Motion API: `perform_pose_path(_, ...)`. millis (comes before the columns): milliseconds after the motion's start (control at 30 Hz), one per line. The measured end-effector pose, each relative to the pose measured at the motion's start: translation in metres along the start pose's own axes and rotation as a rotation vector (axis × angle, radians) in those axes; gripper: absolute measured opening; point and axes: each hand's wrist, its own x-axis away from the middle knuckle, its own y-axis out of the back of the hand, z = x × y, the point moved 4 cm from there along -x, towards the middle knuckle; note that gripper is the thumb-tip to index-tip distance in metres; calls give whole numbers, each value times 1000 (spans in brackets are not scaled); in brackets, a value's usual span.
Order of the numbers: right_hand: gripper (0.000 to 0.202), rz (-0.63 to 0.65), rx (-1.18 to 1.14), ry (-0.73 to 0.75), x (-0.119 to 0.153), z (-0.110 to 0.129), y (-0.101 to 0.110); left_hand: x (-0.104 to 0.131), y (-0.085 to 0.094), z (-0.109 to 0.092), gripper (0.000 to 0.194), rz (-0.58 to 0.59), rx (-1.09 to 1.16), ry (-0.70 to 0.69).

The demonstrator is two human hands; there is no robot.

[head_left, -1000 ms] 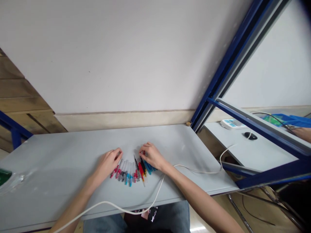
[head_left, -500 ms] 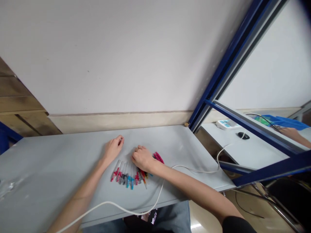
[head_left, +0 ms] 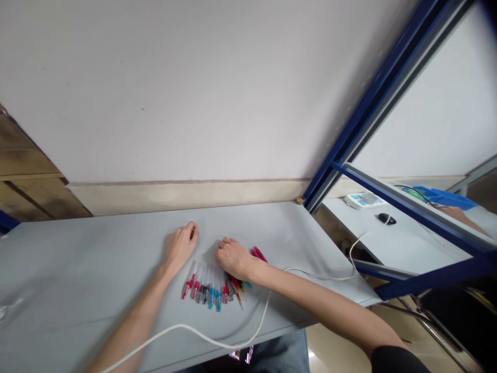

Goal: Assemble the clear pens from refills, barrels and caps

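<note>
Several slim clear-barrelled pens [head_left: 207,290] with red, grey and blue ends lie fanned out side by side on the grey table [head_left: 97,269]. My left hand [head_left: 182,246] rests on the table just beyond their left end, its fingers curled closed; whatever may be in them is hidden. My right hand [head_left: 235,258] is closed too, palm down over the right side of the fan, and its fingertips are out of sight. Thin orange-tipped sticks [head_left: 237,290] show under its wrist. Behind that wrist lie magenta pens [head_left: 259,253], partly covered by the forearm.
A white cable [head_left: 217,343] crosses the table front and runs right. Blue metal framing [head_left: 349,119] stands at the right. Past it are a power strip [head_left: 361,200], a black mouse [head_left: 387,218], blue trays [head_left: 446,197] and another person's hand [head_left: 454,211]. Clear plastic [head_left: 10,310] lies far left.
The view has shifted slightly, so the pens and table sit a little lower and further right. Both hands stay closed in nearly the same places beside the pens.
</note>
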Motion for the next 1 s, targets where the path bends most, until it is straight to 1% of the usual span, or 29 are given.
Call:
perform_pose_path(100,25,3,-15,33,-1,-2,4,1,0,0,26,0,-13,0)
perform_pose_path(200,26,-8,-29,46,-2,-9,12,1,1,-1,25,4,-20,-3)
perform_pose_path(367,22,-14,-37,-6,1,-16,20,2,2,-3,25,13,-34,-6)
perform_pose_path(633,24,26,-59,-6,8,0,14,2,1,-4,22,32,-71,-10)
perform_pose_path(767,21,33,-80,-21,6,1,12,2,1,-3,22,34,-87,-2)
perform_pose_path(867,20,9,-102,-55,4,-6,15,2,1,-3,23,33,-91,-3)
perform_pose_path(1000,20,-55,-126,-122,6,-25,26,1,1,-3,23,29,-90,0)
